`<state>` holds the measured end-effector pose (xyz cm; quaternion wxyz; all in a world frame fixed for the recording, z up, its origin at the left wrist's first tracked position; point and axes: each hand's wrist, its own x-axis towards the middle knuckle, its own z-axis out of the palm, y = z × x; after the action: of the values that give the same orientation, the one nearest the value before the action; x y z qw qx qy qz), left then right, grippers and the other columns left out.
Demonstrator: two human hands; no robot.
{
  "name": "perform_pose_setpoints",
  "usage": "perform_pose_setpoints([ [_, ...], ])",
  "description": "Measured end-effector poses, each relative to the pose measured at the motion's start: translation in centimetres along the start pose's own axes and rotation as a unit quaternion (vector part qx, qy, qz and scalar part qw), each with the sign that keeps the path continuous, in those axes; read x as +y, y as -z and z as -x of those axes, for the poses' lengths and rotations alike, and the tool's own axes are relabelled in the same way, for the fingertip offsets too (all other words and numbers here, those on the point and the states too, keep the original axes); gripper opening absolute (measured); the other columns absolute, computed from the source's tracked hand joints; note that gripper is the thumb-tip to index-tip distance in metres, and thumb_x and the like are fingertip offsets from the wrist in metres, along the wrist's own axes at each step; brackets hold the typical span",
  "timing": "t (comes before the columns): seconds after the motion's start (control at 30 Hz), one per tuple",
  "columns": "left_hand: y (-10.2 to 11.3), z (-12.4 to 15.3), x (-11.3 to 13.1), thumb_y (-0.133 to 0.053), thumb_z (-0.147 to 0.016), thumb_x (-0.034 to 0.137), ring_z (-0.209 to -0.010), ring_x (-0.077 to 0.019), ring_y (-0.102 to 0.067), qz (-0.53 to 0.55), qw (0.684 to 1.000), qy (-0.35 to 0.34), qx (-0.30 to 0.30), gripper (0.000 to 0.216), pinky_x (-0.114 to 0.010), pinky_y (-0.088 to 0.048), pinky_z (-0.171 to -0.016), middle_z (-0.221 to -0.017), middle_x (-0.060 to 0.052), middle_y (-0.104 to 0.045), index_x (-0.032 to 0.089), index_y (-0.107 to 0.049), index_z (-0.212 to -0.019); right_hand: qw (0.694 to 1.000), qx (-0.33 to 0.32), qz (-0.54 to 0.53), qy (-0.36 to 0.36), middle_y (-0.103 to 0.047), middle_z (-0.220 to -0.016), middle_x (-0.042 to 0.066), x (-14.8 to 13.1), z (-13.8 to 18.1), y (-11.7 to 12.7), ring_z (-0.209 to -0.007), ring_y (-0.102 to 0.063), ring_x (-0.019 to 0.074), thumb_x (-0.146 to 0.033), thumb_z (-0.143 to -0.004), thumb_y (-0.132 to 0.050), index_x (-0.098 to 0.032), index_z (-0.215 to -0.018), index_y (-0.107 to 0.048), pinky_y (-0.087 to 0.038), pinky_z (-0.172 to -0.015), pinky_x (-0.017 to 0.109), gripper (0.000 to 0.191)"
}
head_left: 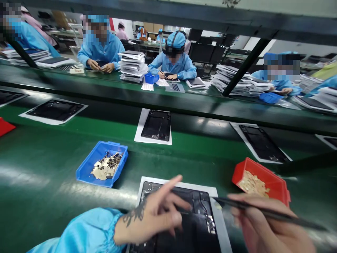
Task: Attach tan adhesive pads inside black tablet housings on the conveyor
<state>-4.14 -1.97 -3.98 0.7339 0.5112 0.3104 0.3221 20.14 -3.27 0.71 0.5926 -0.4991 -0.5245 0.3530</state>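
Observation:
A black tablet housing (193, 230) lies on a white sheet (223, 232) in front of me, with a small circuit piece (210, 224) near its right edge. My left hand (160, 212) hovers over the housing, fingers apart, holding nothing. Between the fingers of my right hand (265, 218) is a pair of black tweezers (237, 203), slightly blurred, its tip above the sheet's right edge. Close to that tip is a small pale yellowish piece (217, 206); whether the tweezers grip it, I cannot tell.
A blue bin (81, 172) of small metallic parts stands at left, a red bin (283, 191) of pale pieces at right. Further housings on sheets (156, 124) lie along the green belt (118, 123). Across it, people in blue (173, 65) work beside paper stacks (133, 66). A shelf beam (168, 17) crosses overhead.

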Motion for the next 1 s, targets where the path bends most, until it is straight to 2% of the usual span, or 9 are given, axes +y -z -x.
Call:
perform_pose_setpoints([
  [0.03, 1.3, -0.1, -0.7, -0.056, -0.086, 0.045, -0.093, -0.0193, -0.061, -0.123, 0.987, -0.02, 0.103, 0.061, -0.032, -0.049, -0.08, -0.117, -0.011, -0.061, 0.028, -0.036, -0.141, 0.998, -0.006, -0.014, -0.054, -0.068, -0.082, 0.007, 0.5, -0.5, -0.5, -0.057, -0.061, 0.016, -0.034, -0.081, -0.071, -0.023, -0.086, -0.066, -0.051, -0.044, 0.023, 0.014],
  [0.07, 2.5, -0.2, -1.4, -0.054, -0.088, 0.04, -0.099, -0.0209, -0.058, -0.24, 0.949, -0.048, 0.197, 0.044, -0.037, -0.045, -0.09, -0.114, -0.01, -0.063, 0.025, -0.051, -0.13, 0.994, -0.015, -0.026, -0.105, -0.067, -0.078, 0.006, 1.2, -1.1, -1.1, -0.056, -0.059, 0.0148, -0.035, -0.079, -0.073, -0.02, -0.086, -0.064, -0.05, -0.044, 0.022, 0.019],
  [0.1, 3.7, -0.4, -2.1, -0.052, -0.089, 0.035, -0.106, -0.023, -0.054, -0.331, 0.912, -0.069, 0.232, 0.034, -0.041, -0.041, -0.096, -0.114, -0.01, -0.062, 0.023, -0.058, -0.12, 0.987, -0.025, -0.039, -0.153, -0.066, -0.074, 0.005, 2.0, -1.7, -1.7, -0.056, -0.057, 0.0141, -0.036, -0.077, -0.075, -0.018, -0.087, -0.062, -0.048, -0.044, 0.02, 0.024],
  [0.2, 5.8, -0.7, -3.7, -0.05, -0.088, 0.026, -0.103, -0.024, -0.053, -0.476, 0.851, -0.097, 0.202, 0.027, -0.043, -0.042, -0.094, -0.107, -0.009, -0.063, 0.019, -0.063, -0.111, 0.96, -0.057, -0.079, -0.263, -0.061, -0.065, 0.002, 4.9, -3.0, -3.5, -0.057, -0.054, 0.0126, -0.04, -0.072, -0.078, -0.016, -0.09, -0.058, -0.041, -0.043, 0.017, 0.036],
  [0.33, 5.5, -0.4, -4.5, -0.051, -0.088, 0.022, -0.098, -0.0224, -0.054, -0.517, 0.835, -0.109, 0.153, 0.026, -0.041, -0.047, -0.088, -0.106, -0.009, -0.062, 0.019, -0.062, -0.112, 0.937, -0.081, -0.095, -0.325, -0.058, -0.063, 0.0, 7.5, -3.1, -6.1, -0.057, -0.053, 0.0113, -0.044, -0.069, -0.079, -0.015, -0.086, -0.057, -0.038, -0.042, 0.015, 0.041],
  [0.53, 5.6, 1.1, -5.6, -0.049, -0.088, 0.019, -0.116, -0.0252, -0.048, -0.511, 0.839, -0.143, 0.121, 0.026, -0.045, -0.044, -0.098, -0.124, -0.011, -0.055, 0.022, -0.065, -0.109, 0.926, -0.097, -0.134, -0.339, -0.059, -0.068, 0.001, 8.0, -2.3, -9.8, -0.057, -0.054, 0.0114, -0.046, -0.069, -0.077, -0.015, -0.085, -0.055, -0.037, -0.042, 0.016, 0.041],
  [0.7, 6.2, 1.7, -5.5, -0.047, -0.089, 0.016, -0.122, -0.0254, -0.045, -0.51, 0.844, -0.147, 0.082, 0.03, -0.045, -0.041, -0.102, -0.13, -0.009, -0.053, 0.025, -0.065, -0.112, 0.955, -0.098, -0.092, -0.265, -0.058, -0.061, -0.002, 9.1, -1.6, -10.5, -0.053, -0.054, 0.0122, -0.046, -0.075, -0.073, -0.017, -0.087, -0.052, -0.037, -0.041, 0.018, 0.037],
  [0.87, 6.2, 1.6, -5.0, -0.044, -0.091, 0.015, -0.109, -0.0206, -0.053, -0.482, 0.85, -0.135, 0.165, 0.028, -0.036, -0.046, -0.094, -0.118, -0.01, -0.058, 0.022, -0.062, -0.111, 0.966, -0.118, -0.066, -0.221, -0.062, -0.066, 0.0, 9.8, -1.2, -10.6, -0.053, -0.055, 0.0122, -0.043, -0.08, -0.069, -0.018, -0.09, -0.05, -0.041, -0.042, 0.02, 0.033],
  [1.0, 5.9, 1.3, -5.9, -0.049, -0.088, 0.014, -0.088, -0.0197, -0.057, -0.559, 0.776, -0.195, 0.217, 0.029, -0.033, -0.048, -0.077, -0.094, -0.008, -0.061, 0.023, -0.062, -0.112, 0.954, -0.123, -0.087, -0.258, -0.063, -0.066, 0.0, 10.1, -1.2, -10.9, -0.053, -0.056, 0.0131, -0.045, -0.078, -0.07, -0.018, -0.088, -0.05, -0.04, -0.041, 0.019, 0.035],
])
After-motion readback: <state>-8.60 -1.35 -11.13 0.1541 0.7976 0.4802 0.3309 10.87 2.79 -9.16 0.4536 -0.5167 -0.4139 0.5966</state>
